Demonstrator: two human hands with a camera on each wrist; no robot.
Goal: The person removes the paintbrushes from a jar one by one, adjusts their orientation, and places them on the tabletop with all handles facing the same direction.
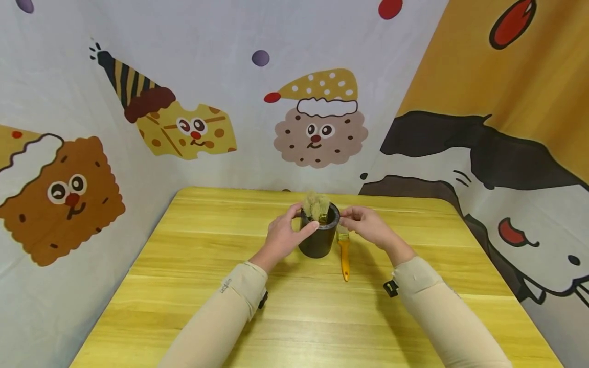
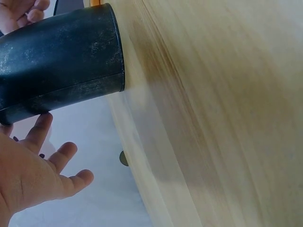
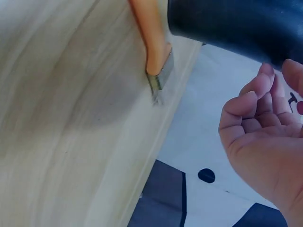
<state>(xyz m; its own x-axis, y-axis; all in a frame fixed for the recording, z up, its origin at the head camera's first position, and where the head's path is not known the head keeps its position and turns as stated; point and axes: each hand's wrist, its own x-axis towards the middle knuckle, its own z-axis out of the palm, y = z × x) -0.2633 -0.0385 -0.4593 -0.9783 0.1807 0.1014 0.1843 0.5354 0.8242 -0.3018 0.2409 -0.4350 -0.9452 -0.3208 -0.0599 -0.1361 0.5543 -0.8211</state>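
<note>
A black cylindrical cup (image 1: 317, 243) stands upright on the table, with pale brush bristles (image 1: 316, 205) rising out of its mouth. My left hand (image 1: 286, 231) holds the cup from the left, thumb over the near side of the rim and index finger round the far side. In the left wrist view, the other fingers (image 2: 66, 153) spread away from the cup wall (image 2: 61, 56). On the opposite side, my right hand (image 1: 368, 225) has its thumb and curled fingertips at the rim. A paintbrush (image 1: 344, 258) with an orange handle lies right of the cup, bristles pointing away from me.
Light wood-grain tabletop (image 1: 207, 245) extends around the cup on all sides. Behind it hangs a white cloth backdrop (image 1: 221, 61) printed with cartoon figures, close to the table's far edge. Dark wrist devices (image 1: 390, 289) hang under both cuffs.
</note>
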